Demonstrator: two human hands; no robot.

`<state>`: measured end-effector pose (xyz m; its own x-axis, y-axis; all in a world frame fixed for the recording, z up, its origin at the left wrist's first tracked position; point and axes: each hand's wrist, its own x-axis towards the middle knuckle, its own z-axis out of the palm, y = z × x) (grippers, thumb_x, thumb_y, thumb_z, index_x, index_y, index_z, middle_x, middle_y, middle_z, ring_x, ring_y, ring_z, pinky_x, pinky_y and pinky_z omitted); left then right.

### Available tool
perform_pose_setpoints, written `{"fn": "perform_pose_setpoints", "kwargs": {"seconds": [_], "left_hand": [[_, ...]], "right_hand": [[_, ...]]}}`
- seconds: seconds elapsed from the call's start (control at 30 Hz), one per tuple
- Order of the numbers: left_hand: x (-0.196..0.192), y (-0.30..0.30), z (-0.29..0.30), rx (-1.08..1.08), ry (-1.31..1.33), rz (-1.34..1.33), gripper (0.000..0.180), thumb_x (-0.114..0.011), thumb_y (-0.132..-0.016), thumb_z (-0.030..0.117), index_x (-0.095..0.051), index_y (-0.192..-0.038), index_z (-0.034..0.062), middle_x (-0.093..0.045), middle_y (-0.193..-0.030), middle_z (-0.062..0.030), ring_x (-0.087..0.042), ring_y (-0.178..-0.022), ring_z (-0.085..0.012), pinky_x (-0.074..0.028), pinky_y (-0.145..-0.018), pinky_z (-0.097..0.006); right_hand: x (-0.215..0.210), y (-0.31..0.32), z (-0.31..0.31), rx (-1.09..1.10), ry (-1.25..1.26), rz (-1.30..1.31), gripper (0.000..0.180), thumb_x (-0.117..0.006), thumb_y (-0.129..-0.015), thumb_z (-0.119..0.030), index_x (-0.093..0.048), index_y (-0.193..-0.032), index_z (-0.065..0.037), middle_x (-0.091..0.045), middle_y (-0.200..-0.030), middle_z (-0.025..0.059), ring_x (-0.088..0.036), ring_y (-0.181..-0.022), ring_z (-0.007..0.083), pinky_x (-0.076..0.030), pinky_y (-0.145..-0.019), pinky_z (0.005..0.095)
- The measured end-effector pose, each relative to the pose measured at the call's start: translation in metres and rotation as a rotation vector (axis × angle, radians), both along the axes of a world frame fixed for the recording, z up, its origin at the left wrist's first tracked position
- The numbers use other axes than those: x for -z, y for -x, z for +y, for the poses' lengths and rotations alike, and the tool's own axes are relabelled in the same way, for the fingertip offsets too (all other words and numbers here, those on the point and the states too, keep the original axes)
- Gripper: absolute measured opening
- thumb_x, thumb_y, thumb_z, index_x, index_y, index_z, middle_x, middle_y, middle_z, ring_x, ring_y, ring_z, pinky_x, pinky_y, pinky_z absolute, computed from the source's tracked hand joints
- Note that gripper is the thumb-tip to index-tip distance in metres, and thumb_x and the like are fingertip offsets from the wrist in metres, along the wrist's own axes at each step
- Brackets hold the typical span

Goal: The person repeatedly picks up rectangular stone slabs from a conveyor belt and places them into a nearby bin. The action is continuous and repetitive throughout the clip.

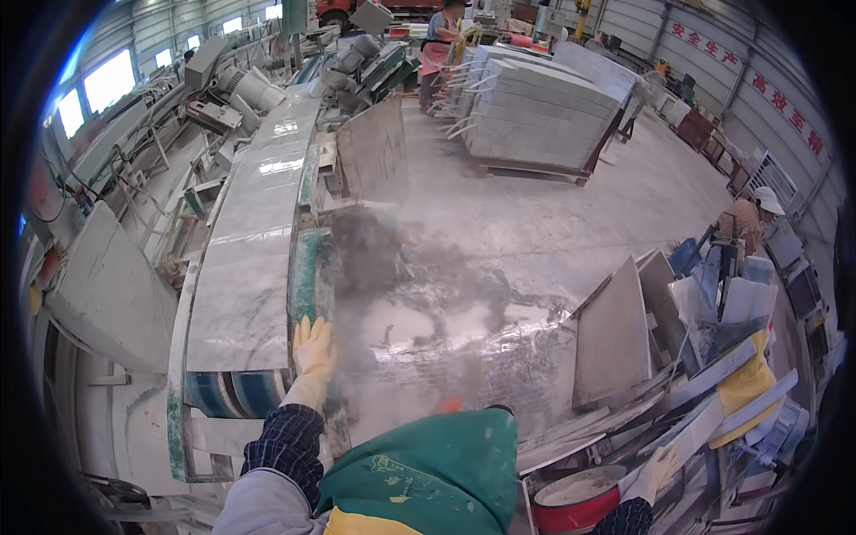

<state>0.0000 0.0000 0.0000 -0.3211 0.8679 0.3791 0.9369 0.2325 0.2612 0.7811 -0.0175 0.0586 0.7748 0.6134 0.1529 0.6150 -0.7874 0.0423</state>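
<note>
Evidently, the veined marble slab (241, 303) lies on the conveyor (209, 393) just left of your nearer left grip (313, 350) — laid open on the green rail (306, 267) — its long axis running away from you; whether your right grip (655, 473) pinches anything, I cannot tell.

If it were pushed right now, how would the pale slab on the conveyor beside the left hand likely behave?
The slab is probably stiff: its front edge runs straight above the blue belt. Stone-like veining suggests heavy, perhaps brittle material. The glossy top may be slippery.
</note>
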Motion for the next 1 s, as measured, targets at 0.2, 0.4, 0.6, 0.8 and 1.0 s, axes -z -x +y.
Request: {"fn": "perform_pose_setpoints", "kwargs": {"seconds": [0.2, 0.4, 0.6, 0.8, 1.0], "left_hand": [[-0.006, 0.0, -0.003, 0.016, 0.006, -0.032, 0.047, -0.065, -0.08, 0.022, -0.058, -0.124, 0.0084, -0.053, -0.137, -0.0137, -0.035, -0.136, -0.0429, -0.024, -0.116, -0.051], [-0.016, -0.002, -0.003, 0.024, 0.051, -0.116, 0.043, -0.066, -0.081, 0.022, -0.061, -0.121, 0.0077, -0.055, -0.135, -0.0137, -0.034, -0.137, -0.0432, -0.021, -0.117, -0.051], [-0.027, -0.007, -0.005, 0.031, 0.031, -0.18, 0.041, -0.066, -0.082, 0.02, -0.063, -0.12, 0.0068, -0.057, -0.134, -0.0143, -0.033, -0.137, -0.0444, -0.021, -0.117, -0.051], [-0.019, -0.005, -0.005, 0.046, -0.065, -0.204, 0.038, -0.066, -0.079, 0.022, -0.064, -0.113, 0.0049, -0.06, -0.125, -0.0162, -0.037, -0.134, -0.0468, -0.025, -0.115, -0.053], [-0.022, -0.001, -0.009, 0.084, -0.029, -0.153, 0.04, -0.067, -0.082, 0.023, -0.065, -0.117, 0.0048, -0.059, -0.129, -0.0179, -0.04, -0.133, -0.0438, -0.028, -0.115, -0.049]], "right_hand": [[0.002, 0.011, -0.019, -0.069, -0.07, -0.042, 0.063, -0.043, -0.096, -0.052, -0.042, -0.146, -0.013, -0.039, -0.151, 0.0138, -0.034, -0.14, 0.0304, -0.034, -0.106, 0.0554], [0.015, 0.048, -0.076, -0.219, -0.108, -0.022, 0.081, -0.066, -0.083, -0.051, -0.042, -0.145, -0.003, -0.038, -0.146, 0.0291, -0.033, -0.137, 0.0441, -0.031, -0.11, 0.0531], [0.012, 0.05, -0.058, 0.083, -0.268, 0.2, 0.09, -0.081, -0.066, -0.037, -0.045, -0.141, -0.003, -0.043, -0.142, 0.0268, -0.042, -0.131, 0.0428, -0.037, -0.108, 0.0486], [0.0, 0.033, -0.051, -0.186, -0.632, 0.51, 0.075, -0.076, -0.057, -0.007, -0.052, -0.128, -0.002, -0.062, -0.114, 0.0148, -0.06, -0.103, 0.0319, -0.049, -0.088, 0.042], [-0.131, 0.106, -0.057, 0.082, -0.879, 1.1, 0.069, -0.068, -0.068, -0.015, -0.051, -0.134, -0.008, -0.062, -0.117, 0.0124, -0.063, -0.095, 0.0246, -0.053, -0.073, 0.0395]]}}
